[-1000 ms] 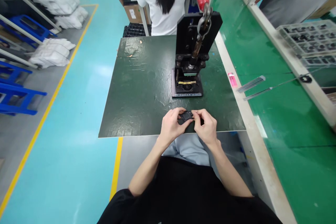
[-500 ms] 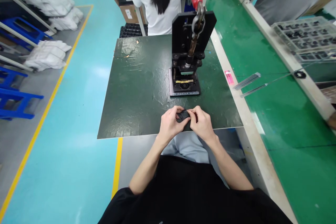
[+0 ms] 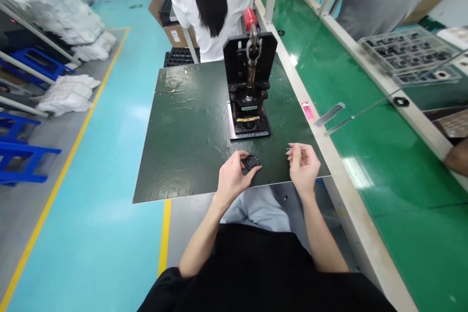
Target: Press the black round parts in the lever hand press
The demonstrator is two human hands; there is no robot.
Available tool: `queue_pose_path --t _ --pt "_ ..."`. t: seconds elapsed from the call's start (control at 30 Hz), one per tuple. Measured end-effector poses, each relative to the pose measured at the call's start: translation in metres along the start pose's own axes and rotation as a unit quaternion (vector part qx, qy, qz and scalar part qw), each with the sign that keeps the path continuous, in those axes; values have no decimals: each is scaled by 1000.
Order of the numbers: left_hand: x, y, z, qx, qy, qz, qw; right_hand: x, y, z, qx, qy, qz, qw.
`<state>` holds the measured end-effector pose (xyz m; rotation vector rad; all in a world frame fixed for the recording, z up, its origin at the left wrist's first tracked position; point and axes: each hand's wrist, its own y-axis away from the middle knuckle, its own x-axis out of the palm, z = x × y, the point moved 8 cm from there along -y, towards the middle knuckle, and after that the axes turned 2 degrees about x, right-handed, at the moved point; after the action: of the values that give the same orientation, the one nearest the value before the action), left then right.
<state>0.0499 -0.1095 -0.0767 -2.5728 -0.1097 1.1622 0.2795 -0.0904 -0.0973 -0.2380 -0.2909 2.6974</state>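
Note:
My left hand (image 3: 234, 174) grips a small round black plastic part (image 3: 251, 162) between thumb and fingers, just above the front edge of the dark green table (image 3: 183, 156). Its hollow, rimmed side faces up. To the right, apart from that part, my right hand (image 3: 304, 168) is pinched on a thin, pale, pin-like piece (image 3: 288, 149), too small to name. A black hand press (image 3: 249, 92) with a red-tipped lever stands beyond both hands. A yellow strip (image 3: 247, 119) lies across the base of the press.
Thin metal rods (image 3: 330, 114) and a pink item (image 3: 307, 110) lie by the right rail. Beyond it runs a green surface (image 3: 360, 129) with trays of black parts (image 3: 405, 51). A person in white (image 3: 234, 5) is ahead; blue stools (image 3: 25, 151) stand at left.
My right hand has left the black part and moved right, with the thin piece pinched in its fingers. My left hand still holds the part. The camera view has shifted slightly.

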Motion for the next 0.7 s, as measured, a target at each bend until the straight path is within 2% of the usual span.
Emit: queue_pose_path --t 0.07,0.2,0.33,0.43,0.53,0.63,0.7 --pt "-7 -15 -5 6 -25 -37 999 6 2 1 -10 12 10 1000" --pt "-18 -59 -7 -18 -90 -149 984 9 5 3 -19 29 18 999" --pt "-10 -87 3 -44 -127 -185 974 8 7 5 -26 41 21 999" --pt "-5 -86 6 -42 -137 -178 974 10 8 6 -32 61 26 997" --pt "-1 -72 5 -33 -153 -136 978 12 9 7 -40 79 36 995" --pt "2 -50 0 21 -145 -88 985 12 12 7 -48 82 32 995" --pt "2 -31 -3 70 -130 -67 987 6 12 10 -64 85 2 994"
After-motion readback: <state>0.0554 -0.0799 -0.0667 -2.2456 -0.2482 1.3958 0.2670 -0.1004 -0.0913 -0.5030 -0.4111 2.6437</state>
